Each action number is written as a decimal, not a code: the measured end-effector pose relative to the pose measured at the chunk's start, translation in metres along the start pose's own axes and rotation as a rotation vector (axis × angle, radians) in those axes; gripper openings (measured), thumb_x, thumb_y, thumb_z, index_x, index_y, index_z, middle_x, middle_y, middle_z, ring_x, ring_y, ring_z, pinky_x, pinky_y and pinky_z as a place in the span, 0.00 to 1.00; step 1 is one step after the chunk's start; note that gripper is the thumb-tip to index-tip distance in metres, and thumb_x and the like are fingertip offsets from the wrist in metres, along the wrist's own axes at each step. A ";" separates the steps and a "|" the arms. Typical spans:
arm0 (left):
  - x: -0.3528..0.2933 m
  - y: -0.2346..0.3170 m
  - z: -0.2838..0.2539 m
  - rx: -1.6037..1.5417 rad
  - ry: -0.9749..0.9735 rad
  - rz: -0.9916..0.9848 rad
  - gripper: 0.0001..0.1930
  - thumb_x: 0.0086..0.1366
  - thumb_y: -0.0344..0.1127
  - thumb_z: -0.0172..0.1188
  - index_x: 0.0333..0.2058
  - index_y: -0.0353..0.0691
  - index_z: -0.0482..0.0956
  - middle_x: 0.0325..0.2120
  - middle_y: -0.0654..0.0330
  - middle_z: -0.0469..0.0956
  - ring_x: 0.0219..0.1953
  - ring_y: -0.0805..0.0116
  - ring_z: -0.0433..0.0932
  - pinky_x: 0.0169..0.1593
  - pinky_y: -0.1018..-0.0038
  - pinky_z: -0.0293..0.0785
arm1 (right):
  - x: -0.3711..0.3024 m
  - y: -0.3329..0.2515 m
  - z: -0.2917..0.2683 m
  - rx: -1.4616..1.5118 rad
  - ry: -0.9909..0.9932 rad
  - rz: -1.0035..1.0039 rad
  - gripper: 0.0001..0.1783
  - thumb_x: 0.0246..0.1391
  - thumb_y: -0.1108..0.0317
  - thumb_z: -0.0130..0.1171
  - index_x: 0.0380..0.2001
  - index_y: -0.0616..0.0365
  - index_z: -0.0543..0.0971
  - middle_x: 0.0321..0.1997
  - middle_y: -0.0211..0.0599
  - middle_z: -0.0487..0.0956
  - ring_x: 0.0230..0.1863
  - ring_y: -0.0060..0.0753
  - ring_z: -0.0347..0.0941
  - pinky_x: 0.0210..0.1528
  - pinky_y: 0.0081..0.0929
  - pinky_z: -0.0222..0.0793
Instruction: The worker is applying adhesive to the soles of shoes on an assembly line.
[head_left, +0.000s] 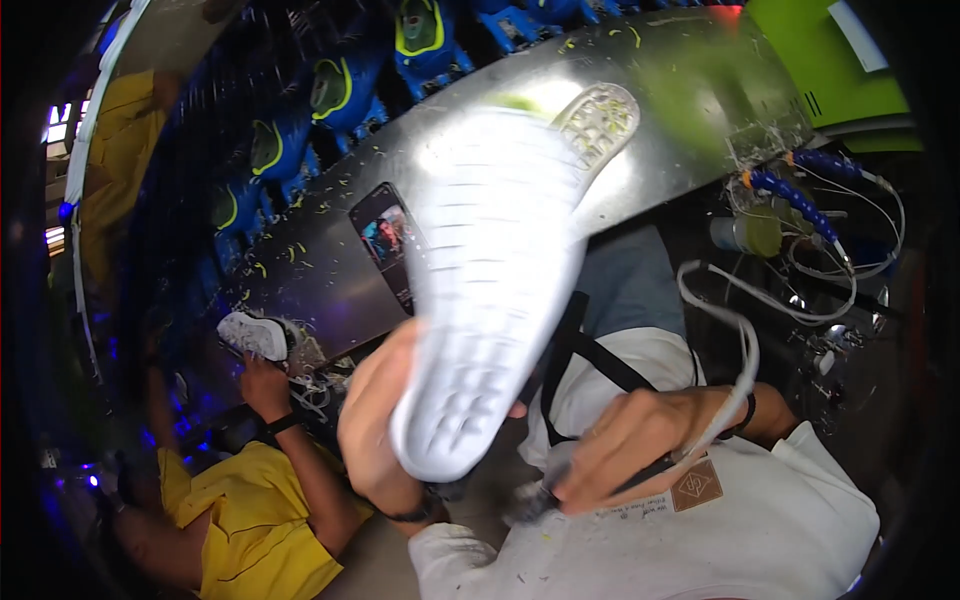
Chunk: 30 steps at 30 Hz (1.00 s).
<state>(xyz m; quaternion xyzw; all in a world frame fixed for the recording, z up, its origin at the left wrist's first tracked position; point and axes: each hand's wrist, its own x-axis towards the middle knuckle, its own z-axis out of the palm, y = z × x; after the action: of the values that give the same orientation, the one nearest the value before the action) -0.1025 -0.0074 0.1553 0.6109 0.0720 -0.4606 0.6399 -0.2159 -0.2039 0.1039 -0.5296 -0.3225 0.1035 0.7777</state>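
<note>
My left hand (375, 425) grips a shoe (490, 270) near the lower end of its sole. The white, grooved sole faces up and hides the upper. My right hand (630, 440) is closed around a dark handheld tool (640, 482), with a blurred tip pointing at the lower end of the shoe but apart from it. A pale hose (745, 345) loops down to this hand, seemingly joined to the tool. Beyond the held shoe, another shoe (600, 125) lies on the metal table (650, 185), its patterned sole showing.
A phone (382, 240) lies on the table among yellow-green scraps. Blue shoes (340, 90) on blue holders line the far side. A green machine housing (825, 60) stands at the far right, with blue jointed hoses (790, 190) nearer. At left, a co-worker in yellow (265, 510) holds another shoe (255, 335).
</note>
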 end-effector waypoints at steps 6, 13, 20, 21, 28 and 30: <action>0.004 -0.074 -0.032 -1.053 -0.540 0.000 0.38 0.67 0.55 0.40 0.66 0.30 0.54 0.56 0.29 0.66 0.54 0.37 0.72 0.56 0.40 0.67 | -0.041 0.021 -0.028 -0.161 0.631 0.041 0.17 0.33 0.79 0.76 0.32 0.67 0.84 0.34 0.49 0.84 0.26 0.31 0.78 0.27 0.22 0.68; 0.002 -0.153 0.019 -0.984 -0.031 0.430 0.34 0.70 0.51 0.35 0.69 0.39 0.49 0.67 0.50 0.57 0.66 0.49 0.60 0.68 0.53 0.55 | 0.036 0.007 -0.042 -0.858 0.626 -0.264 0.16 0.33 0.78 0.74 0.32 0.64 0.83 0.35 0.44 0.84 0.22 0.31 0.73 0.25 0.21 0.63; 0.001 -0.148 0.033 -1.034 0.167 0.431 0.31 0.65 0.50 0.36 0.57 0.32 0.66 0.55 0.48 0.70 0.57 0.56 0.70 0.60 0.64 0.65 | 0.037 0.036 -0.017 -0.611 0.438 -0.194 0.16 0.35 0.73 0.65 0.32 0.70 0.79 0.34 0.42 0.78 0.33 0.39 0.76 0.31 0.29 0.75; 0.005 -0.148 0.032 -1.018 0.132 0.416 0.31 0.64 0.50 0.36 0.55 0.31 0.68 0.53 0.47 0.72 0.56 0.56 0.72 0.59 0.64 0.66 | 0.032 0.036 -0.014 -0.470 0.520 -0.174 0.15 0.37 0.73 0.65 0.31 0.70 0.79 0.33 0.42 0.78 0.33 0.38 0.76 0.31 0.28 0.75; 0.034 -0.125 0.014 -1.196 -0.599 0.337 0.37 0.67 0.59 0.48 0.68 0.48 0.53 0.65 0.42 0.56 0.62 0.36 0.61 0.61 0.46 0.65 | 0.020 0.016 0.015 -0.611 0.502 -0.119 0.10 0.44 0.78 0.64 0.33 0.64 0.80 0.31 0.39 0.78 0.32 0.36 0.76 0.30 0.29 0.70; 0.037 -0.116 0.015 -1.282 -0.585 0.284 0.38 0.67 0.62 0.49 0.69 0.50 0.52 0.65 0.39 0.55 0.59 0.32 0.64 0.57 0.42 0.68 | 0.011 0.011 0.014 -0.157 0.519 -0.100 0.09 0.45 0.78 0.64 0.33 0.65 0.80 0.30 0.39 0.79 0.33 0.37 0.76 0.33 0.30 0.71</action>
<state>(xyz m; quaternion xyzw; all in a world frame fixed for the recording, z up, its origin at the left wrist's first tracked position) -0.1676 -0.0193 0.0513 -0.0301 0.0738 -0.3848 0.9195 -0.2141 -0.1829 0.1020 -0.5804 -0.1454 -0.0996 0.7951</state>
